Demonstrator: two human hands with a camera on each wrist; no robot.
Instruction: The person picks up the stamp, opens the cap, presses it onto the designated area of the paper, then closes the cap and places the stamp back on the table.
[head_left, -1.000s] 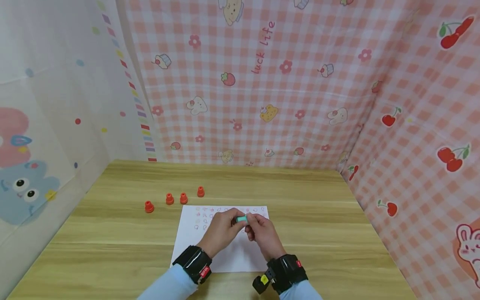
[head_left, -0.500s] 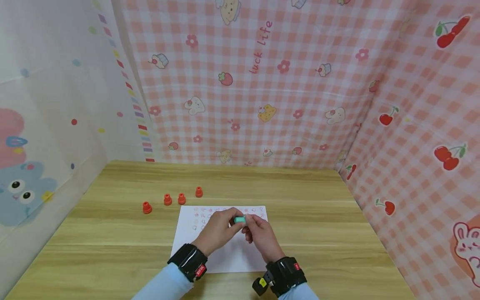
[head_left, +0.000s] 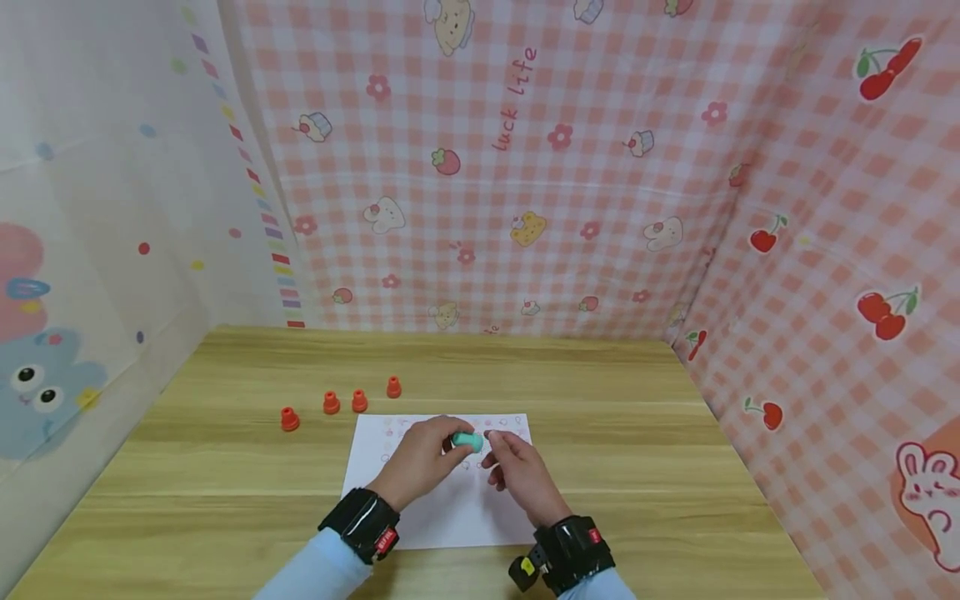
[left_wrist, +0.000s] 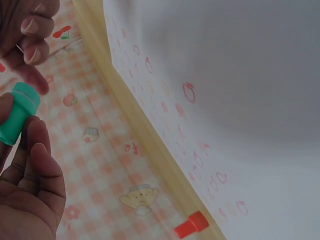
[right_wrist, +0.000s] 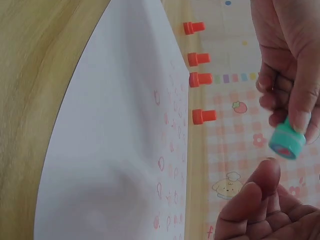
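Note:
A small teal stamp [head_left: 467, 442] is pinched between the thumb and fingers of my left hand [head_left: 423, 462]. Its round face, with a reddish print on it, shows in the right wrist view, where the stamp [right_wrist: 287, 140] points down toward my other hand. My right hand [head_left: 525, 475] is just to the right of the stamp, its fingers loosely bent and holding nothing. In the left wrist view a fingertip of the right hand [left_wrist: 32, 77] comes close to the stamp's wide end. Both hands are above a white sheet of paper [head_left: 442, 521] marked with rows of small reddish prints.
Several red stamps [head_left: 360, 401] stand on the wooden table [head_left: 622, 433], behind and to the left of the paper. Patterned cloth [head_left: 480, 192] hangs behind the table and along both sides.
The right hand's fingertips have come away from the stamp, leaving a gap. The left hand has shifted slightly left with the stamp, and more of the stamp shows. The head view has turned slightly.

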